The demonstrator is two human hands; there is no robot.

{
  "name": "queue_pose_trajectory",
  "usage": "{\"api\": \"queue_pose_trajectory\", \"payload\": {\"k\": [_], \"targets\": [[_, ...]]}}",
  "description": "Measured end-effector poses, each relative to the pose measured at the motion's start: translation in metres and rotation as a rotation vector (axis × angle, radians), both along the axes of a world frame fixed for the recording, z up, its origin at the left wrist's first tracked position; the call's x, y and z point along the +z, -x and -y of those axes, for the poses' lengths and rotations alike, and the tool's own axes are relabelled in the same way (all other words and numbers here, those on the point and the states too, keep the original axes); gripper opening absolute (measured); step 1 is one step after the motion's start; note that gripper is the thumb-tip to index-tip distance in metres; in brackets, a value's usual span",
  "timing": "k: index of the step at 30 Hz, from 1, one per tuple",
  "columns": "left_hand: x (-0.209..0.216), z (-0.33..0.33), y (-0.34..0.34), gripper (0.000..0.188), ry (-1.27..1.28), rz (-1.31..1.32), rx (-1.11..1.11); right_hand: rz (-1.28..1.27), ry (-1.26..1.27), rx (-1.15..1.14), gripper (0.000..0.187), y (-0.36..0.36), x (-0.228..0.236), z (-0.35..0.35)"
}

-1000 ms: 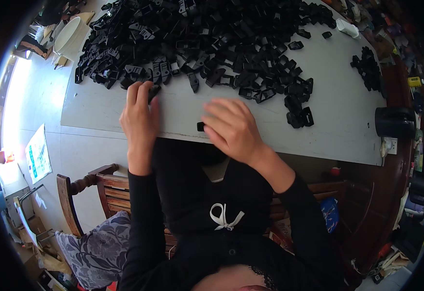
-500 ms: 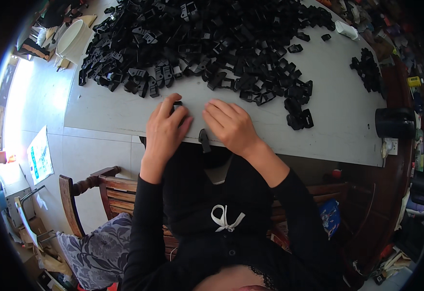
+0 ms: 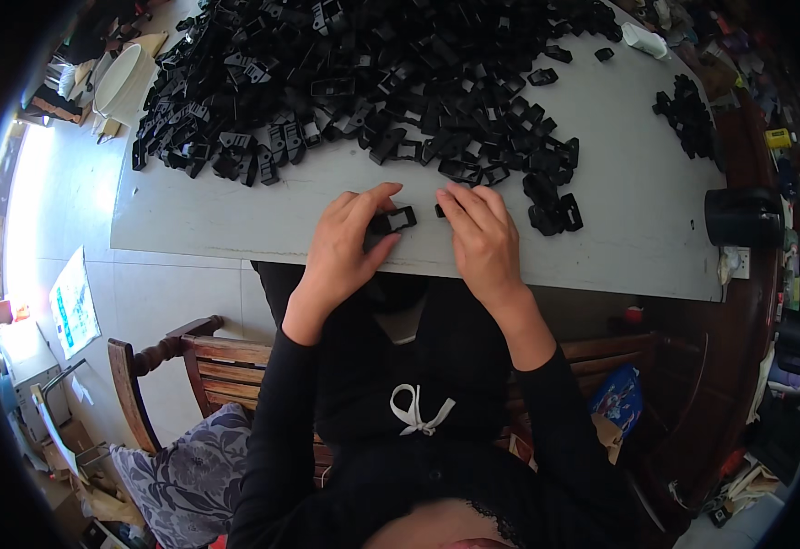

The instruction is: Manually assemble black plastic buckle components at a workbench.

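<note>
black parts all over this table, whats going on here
A person at a light grey table has a piece in each hand. The left hand holds a black part with a frame-like opening between thumb and fingers. The right hand pinches a small dark piece, mostly hidden by the fingers. The two pieces are apart. Beyond the hands lies a large pile of black parts, with a smaller heap off to the right.

The part (image 3: 402,218) in your left hand (image 3: 343,245) and the bit (image 3: 439,210) in your right hand (image 3: 488,236) are black, like the pile (image 3: 281,139) ahead of you. Your table (image 3: 638,229) is pale grey. You wear black sleeves (image 3: 276,430) and a white bow (image 3: 417,426). Your chair (image 3: 228,351) is reddish brown, your cushion (image 3: 185,467) grey with darker flowers and leaves, and the bag (image 3: 617,400) to your right mostly blue.
</note>
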State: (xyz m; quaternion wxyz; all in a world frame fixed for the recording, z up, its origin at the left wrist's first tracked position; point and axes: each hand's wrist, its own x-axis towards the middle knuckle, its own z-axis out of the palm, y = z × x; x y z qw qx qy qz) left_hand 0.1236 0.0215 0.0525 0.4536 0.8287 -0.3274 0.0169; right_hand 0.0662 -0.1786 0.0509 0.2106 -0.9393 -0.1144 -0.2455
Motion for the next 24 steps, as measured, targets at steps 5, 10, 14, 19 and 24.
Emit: {"api": "queue_pose_trajectory", "payload": {"k": [5,10,14,19,24], "targets": [[0.001,0.0,-0.002,0.064,0.006,0.02,-0.031,-0.127,-0.258,0.047,0.04,0.004,0.007,-0.003],[0.0,0.0,-0.003,0.068,-0.011,0.023,-0.047,-0.087,-0.371,0.187,0.036,-0.001,0.011,-0.021],[-0.002,-0.001,-0.002,0.07,-0.008,0.034,-0.037,-0.056,-0.344,0.286,0.03,-0.009,0.007,-0.027],[-0.003,0.0,-0.003,0.074,0.017,0.024,-0.035,-0.025,-0.307,0.302,0.027,-0.013,0.008,-0.03],[-0.002,-0.003,-0.001,0.074,0.017,0.004,-0.024,-0.001,-0.2,0.296,0.029,-0.008,0.001,-0.031]]}}
